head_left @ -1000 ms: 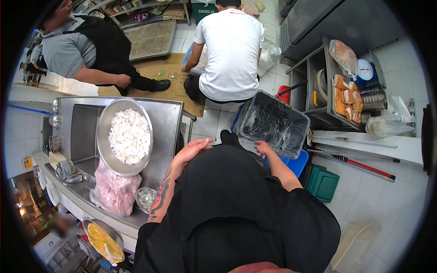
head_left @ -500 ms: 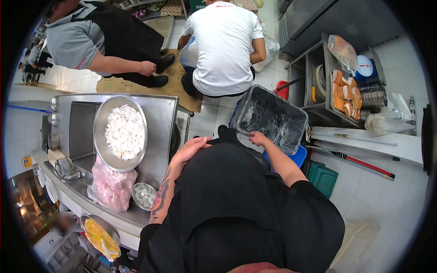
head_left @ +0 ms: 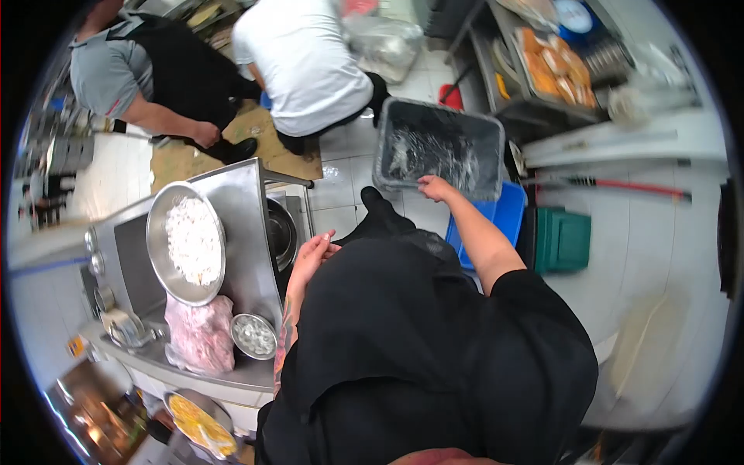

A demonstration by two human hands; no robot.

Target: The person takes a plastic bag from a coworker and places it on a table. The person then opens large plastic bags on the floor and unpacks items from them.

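My right hand (head_left: 439,188) is closed on the near rim of a grey plastic tub (head_left: 482,147), its inside wet and shiny. The tub is tilted, and its open side faces me. Beneath it a blue plastic bin (head_left: 505,218) shows. My left hand (head_left: 313,254) is held beside my black apron, fingers loosely stretched with nothing in them. Left of that hand is the steel sink counter (head_left: 246,225). On it are a large steel bowl (head_left: 157,246) of white cut pieces, a plastic bag of pink raw meat (head_left: 200,335) and a small bowl (head_left: 254,335) of clear pieces.
A person in a white shirt (head_left: 298,62) crouches ahead, beside a person in a black apron (head_left: 182,66) standing on cardboard (head_left: 267,147). Green bin (head_left: 564,240) and red pole (head_left: 632,186) are at right. A metal rack (head_left: 504,97) holds a tray of orange-brown blocks (head_left: 554,66).
My right hand has reached the tub and taken hold of its rim. My view has turned and shifted, exposing more of the blue bin. The crouching person appears farther left.
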